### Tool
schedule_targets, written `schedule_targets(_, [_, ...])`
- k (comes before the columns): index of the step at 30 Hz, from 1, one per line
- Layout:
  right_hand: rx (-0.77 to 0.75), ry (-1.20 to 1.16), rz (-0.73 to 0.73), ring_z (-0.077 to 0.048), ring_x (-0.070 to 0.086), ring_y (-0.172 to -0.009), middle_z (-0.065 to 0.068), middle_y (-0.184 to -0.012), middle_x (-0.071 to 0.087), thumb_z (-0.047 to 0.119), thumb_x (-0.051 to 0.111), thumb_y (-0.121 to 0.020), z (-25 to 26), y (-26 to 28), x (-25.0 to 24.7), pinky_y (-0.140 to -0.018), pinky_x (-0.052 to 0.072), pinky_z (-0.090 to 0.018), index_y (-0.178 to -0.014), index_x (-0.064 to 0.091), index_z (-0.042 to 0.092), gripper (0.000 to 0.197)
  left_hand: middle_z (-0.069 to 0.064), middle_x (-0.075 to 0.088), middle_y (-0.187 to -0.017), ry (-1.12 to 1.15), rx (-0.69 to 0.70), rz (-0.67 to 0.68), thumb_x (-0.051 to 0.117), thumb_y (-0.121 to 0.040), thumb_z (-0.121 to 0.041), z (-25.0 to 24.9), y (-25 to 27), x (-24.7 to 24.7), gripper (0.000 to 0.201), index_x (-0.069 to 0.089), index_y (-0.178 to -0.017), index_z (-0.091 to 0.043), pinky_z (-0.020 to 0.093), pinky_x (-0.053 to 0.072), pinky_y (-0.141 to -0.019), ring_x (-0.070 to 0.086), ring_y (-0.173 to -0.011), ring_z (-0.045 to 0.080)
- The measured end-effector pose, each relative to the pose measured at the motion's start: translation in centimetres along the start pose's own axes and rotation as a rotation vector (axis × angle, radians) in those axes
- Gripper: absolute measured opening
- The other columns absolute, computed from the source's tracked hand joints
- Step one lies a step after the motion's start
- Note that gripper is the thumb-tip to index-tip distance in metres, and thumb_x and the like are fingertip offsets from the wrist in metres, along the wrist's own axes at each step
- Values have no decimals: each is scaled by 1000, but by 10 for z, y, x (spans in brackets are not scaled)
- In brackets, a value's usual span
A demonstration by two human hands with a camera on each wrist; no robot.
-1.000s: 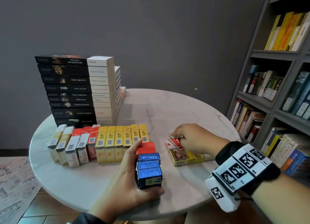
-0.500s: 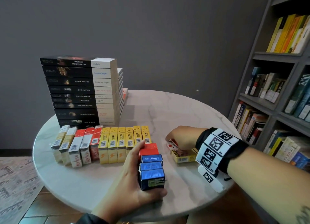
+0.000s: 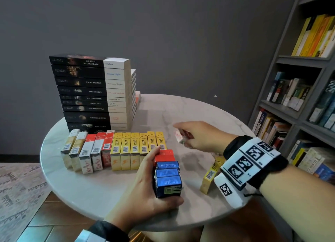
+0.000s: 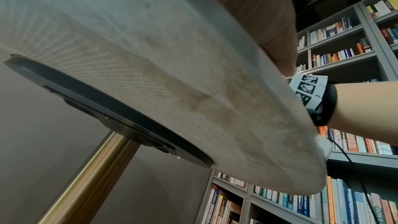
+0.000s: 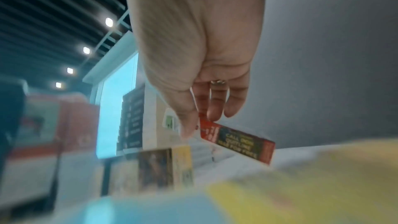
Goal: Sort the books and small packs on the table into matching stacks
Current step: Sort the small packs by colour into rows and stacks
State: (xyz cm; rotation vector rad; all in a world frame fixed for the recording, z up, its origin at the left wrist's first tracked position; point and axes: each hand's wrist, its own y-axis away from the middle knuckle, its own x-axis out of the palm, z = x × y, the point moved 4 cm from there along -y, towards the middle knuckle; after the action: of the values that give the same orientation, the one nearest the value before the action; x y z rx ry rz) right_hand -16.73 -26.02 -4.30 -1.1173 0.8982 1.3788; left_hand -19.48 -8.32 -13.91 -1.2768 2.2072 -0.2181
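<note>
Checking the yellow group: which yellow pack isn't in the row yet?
The lone yellow pack beside the right wrist, lying tilted and apart; the other six yellow packs stand together in the row.

Book stack (image 3: pixel 90 93) behind pack row (image 3: pixel 116 149) on table (image 3: pixel 181 111); bookshelf (image 3: pixel 299 97) to right.

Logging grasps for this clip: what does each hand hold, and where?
Right hand pinches a red-and-white pack by one end. Left hand grips the row of blue packs along its sides.
</note>
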Motion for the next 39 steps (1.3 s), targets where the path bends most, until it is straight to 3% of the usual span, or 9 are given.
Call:
schedule_targets(6, [-47,-445,-317,0,56,-95,29,-106,50,1,62,-86,-4,34,-42,-71,43,-2,-136,43,36,64,-30,38,-126,-7,9,1,81,-46,-52,-1,-1,0,111,11,-132,-61,14,39,-96,48,-115,-3])
schedule_targets(8, [-64,-547,-426,11,52,-99,29,-111,49,3,61,-87,-12,49,-54,-79,43,-3,-135,40,39,64,-21,41,-128,-9,8,2,81,-47,-51,-1,0,0,112,10,-133,-60,20,41,-98,50,-114,1])
schedule_targets(11, [-89,-689,-535,4,52,-112,22,-123,50,2,56,-90,-25,70,-60,-89,48,-16,-127,39,44,58,-20,42,-127,-9,1,5,81,-47,-52,0,0,-1,112,10,-133,-59,27,43,-99,51,-112,4])
schedule_targets(18, [-75,-894,-430,-7,60,-107,16,-121,55,-4,47,-92,-21,93,-23,-87,53,-23,-116,46,46,56,-40,38,-116,9,-4,13,81,-47,-52,0,0,0,112,10,-133,-59,13,41,-93,51,-110,-3])
schedule_targets(21, [-60,-976,-320,1,61,-104,23,-121,53,-5,47,-90,-14,96,3,-80,54,-20,-116,48,45,55,-35,41,-118,21,-12,15,81,-46,-53,-1,1,0,113,11,-134,-58,17,42,-94,52,-109,-2])
schedule_targets(27, [-31,-915,-185,-8,52,-118,18,-127,48,-1,55,-89,-8,95,31,-98,48,-29,-119,46,50,61,-25,44,-122,29,-9,17,82,-47,-51,-2,1,0,112,12,-134,-58,24,45,-95,54,-108,4])
schedule_targets(30, [-5,-849,-206,-3,50,-116,20,-123,48,0,57,-89,-7,89,33,-99,46,-25,-116,46,50,58,-17,47,-122,27,-4,15,81,-47,-52,-3,2,-1,111,12,-134,-58,27,46,-95,54,-107,3])
schedule_targets(35, [35,-809,-327,-3,54,-108,5,-125,54,2,59,-89,-12,77,29,-93,46,-18,-112,45,49,54,-37,46,-114,44,-6,26,81,-48,-50,-3,2,0,114,11,-138,-54,20,44,-93,54,-107,-1])
schedule_targets(39, [11,-810,-343,-3,55,-111,10,-123,56,7,60,-89,-8,72,32,-100,46,-27,-113,44,52,53,-37,49,-116,82,-10,65,79,-49,-46,-5,1,1,120,3,-141,-48,10,42,-88,57,-105,-4])
